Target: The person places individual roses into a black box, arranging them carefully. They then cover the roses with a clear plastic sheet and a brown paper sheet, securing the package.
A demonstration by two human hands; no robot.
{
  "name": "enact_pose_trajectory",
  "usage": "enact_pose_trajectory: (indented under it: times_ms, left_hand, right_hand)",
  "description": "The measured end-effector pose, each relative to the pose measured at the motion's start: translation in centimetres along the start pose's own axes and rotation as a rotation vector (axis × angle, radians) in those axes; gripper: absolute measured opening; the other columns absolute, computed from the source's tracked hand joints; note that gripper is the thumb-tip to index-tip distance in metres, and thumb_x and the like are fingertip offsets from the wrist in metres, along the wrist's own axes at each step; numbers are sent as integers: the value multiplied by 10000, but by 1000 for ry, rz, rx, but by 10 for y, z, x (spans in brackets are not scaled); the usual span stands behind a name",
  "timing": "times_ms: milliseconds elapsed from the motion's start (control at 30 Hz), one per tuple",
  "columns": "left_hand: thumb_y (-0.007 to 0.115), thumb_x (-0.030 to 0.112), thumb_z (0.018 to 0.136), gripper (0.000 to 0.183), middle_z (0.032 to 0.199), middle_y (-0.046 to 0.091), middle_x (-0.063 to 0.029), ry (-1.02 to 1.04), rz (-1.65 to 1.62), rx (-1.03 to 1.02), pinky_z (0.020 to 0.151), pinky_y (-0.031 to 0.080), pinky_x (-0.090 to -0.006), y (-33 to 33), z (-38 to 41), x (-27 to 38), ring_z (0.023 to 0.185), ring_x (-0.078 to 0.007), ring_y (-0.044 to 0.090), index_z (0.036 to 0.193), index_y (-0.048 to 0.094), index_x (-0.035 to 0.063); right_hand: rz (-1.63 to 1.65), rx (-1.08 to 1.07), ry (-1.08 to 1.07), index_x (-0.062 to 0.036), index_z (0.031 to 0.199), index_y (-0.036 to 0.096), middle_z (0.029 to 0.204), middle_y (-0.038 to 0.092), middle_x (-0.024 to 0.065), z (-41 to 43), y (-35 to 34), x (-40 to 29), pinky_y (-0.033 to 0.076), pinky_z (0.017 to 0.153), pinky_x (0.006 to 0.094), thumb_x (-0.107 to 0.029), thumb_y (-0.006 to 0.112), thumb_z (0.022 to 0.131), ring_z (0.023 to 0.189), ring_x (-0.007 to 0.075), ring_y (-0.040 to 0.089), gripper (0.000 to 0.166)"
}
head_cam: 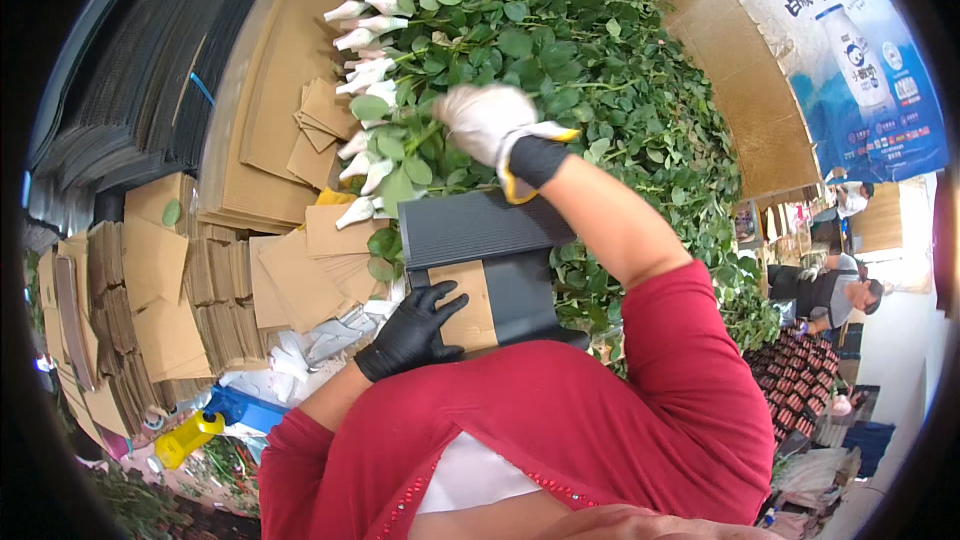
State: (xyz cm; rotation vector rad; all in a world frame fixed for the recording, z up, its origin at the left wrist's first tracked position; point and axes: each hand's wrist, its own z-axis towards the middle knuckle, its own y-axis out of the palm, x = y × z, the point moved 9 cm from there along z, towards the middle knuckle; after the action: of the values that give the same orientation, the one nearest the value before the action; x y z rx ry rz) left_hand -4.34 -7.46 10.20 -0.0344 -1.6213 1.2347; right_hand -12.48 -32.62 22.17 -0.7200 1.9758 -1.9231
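My left hand [411, 331], in a black glove, rests with fingers apart on a brown cardboard piece [466, 300]. That piece lies on a black corrugated sheet [484, 229] with a raised, folded far part, close against my body. My right hand [491, 120] wears a white glove with a yellow-edged cuff over a black one. It is blurred, above the leafy stems of a heap of cut roses [570, 60]. Its fingers are curled, but whether a stem is in them is unclear. White mesh sleeves [367, 79] cover the flower heads, which point left.
Left stand stacked black corrugated sheets [142, 67], large cardboard sheets [262, 90] and bundled cardboard pieces [225, 315]. A yellow bottle [184, 441] lies lower left. Cardboard and a printed blue-white panel [855, 67] border the right. A co-worker [832, 289] stands beyond, near stacked dark packs [795, 379].
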Motion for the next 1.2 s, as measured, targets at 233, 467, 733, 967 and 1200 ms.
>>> enact_pose_trajectory:
  times_ms: [233,467,733,967,1200]
  left_hand:
    - [799,257,815,661,1447,491,-157,-32,49,87,1062,442,-474,2,-5,6,1265,-371,493,1419,556,143]
    - [775,230,819,608,1425,508,-163,-55,39,134,1052,448,-471,3,-5,6,1244,-385,501,1383,581,112]
    - [734,184,838,530,1395,533,-169,-29,37,137,1047,443,-474,-4,2,8,1213,-392,510,1350,614,113]
    - [727,155,838,456,1359,569,-163,26,22,260,1039,454,-482,-2,-6,1,1236,-381,520,1286,667,100]
    - [717,137,839,484,1356,562,-143,-100,-31,204,1027,458,-463,-4,-7,8,1181,-352,528,1318,651,125]
  right_hand:
    - [50,586,-17,-68,1286,649,1183,701,146,-70,-189,117,548,927,389,-224,650,943,1080,300,680,377]
    - [329,494,-439,-113,1209,676,1093,703,91,-111,-159,30,564,868,411,-147,650,911,1033,283,695,301]
    - [181,315,86,-116,1303,586,1098,675,179,-53,-34,67,551,870,472,-292,662,898,1047,380,660,448]
    - [176,-362,185,-53,933,733,983,738,160,-133,73,59,581,780,454,-406,622,903,887,345,724,371]
    - [212,-175,468,-157,1316,587,1298,658,130,-142,67,93,560,849,433,-215,679,897,1041,325,684,433]
